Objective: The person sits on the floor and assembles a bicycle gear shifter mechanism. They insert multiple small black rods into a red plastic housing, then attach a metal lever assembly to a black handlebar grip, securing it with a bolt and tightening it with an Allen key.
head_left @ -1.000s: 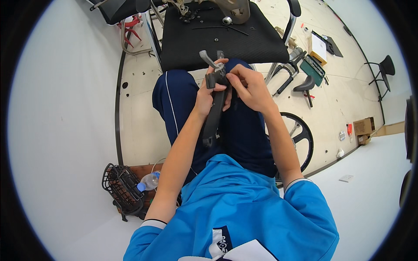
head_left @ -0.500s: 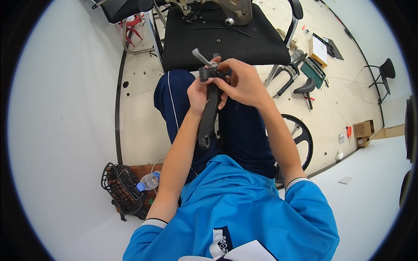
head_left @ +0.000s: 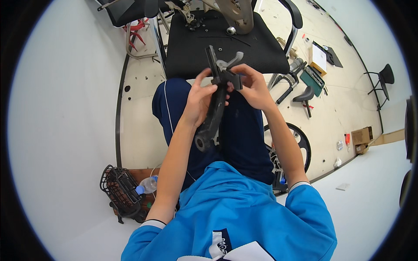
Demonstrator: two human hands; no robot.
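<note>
Above my knees I hold a long black bar-shaped bike part (head_left: 212, 115) with a hinged clamp and a silver quick-release lever (head_left: 235, 59) at its upper end. Its lower end shows a round hole and tilts toward my lap. My left hand (head_left: 198, 101) is closed around the bar's left side, thumb on top just below the clamp. At the right, my right hand (head_left: 257, 90) grips the black clamp block under the lever. Some of its fingertips are hidden behind the part.
Ahead stands a black chair (head_left: 187, 61) bearing a metal frame piece (head_left: 237, 15) and small hardware. A black basket (head_left: 119, 185) and a plastic bottle (head_left: 149, 185) are at lower left. A wheel (head_left: 308, 152), a saddle (head_left: 303, 95), a fork (head_left: 287, 85) and a green case (head_left: 312, 80) lie to the right.
The bike part has been turned over: its lever now points up and right instead of left, and its upper end extends farther forward. My right hand has shifted slightly right and down.
</note>
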